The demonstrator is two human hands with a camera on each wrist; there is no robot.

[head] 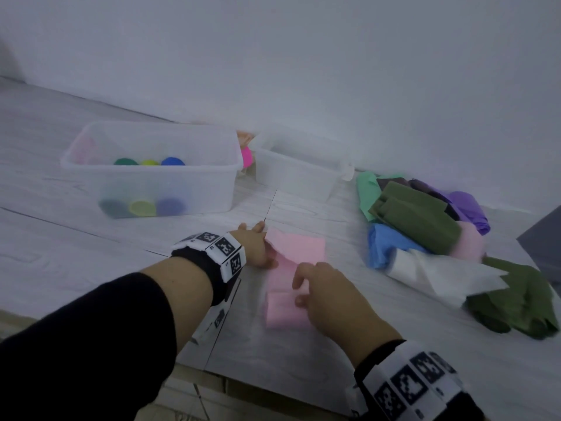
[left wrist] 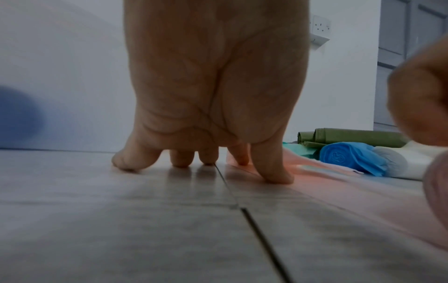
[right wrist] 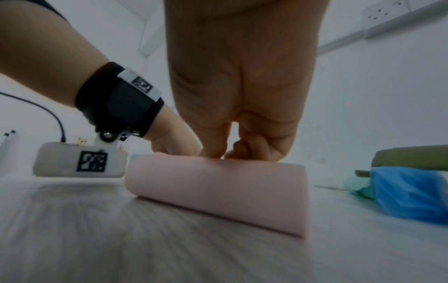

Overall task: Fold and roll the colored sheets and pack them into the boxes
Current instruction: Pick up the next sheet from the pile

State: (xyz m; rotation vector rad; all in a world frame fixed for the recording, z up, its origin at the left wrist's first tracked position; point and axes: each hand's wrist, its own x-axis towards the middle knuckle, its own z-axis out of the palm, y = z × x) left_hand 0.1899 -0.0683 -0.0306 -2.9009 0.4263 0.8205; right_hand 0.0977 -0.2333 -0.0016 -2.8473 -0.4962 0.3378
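Note:
A pink sheet lies as a folded strip on the table, its near end wound into a roll. My right hand curls its fingers and thumb over the top of that roll. My left hand stands on straight fingertips at the strip's far left edge. In the left wrist view its thumb presses the pink sheet, while the other fingertips touch the table. A large clear box holds green, yellow and blue rolls. A smaller clear box stands right of it.
A loose pile of sheets in olive, mint, blue, purple, pink and white lies at the right, near the pink strip. A magenta bundle sits between the boxes. A dark grey object is at the right edge. The table's front edge is close.

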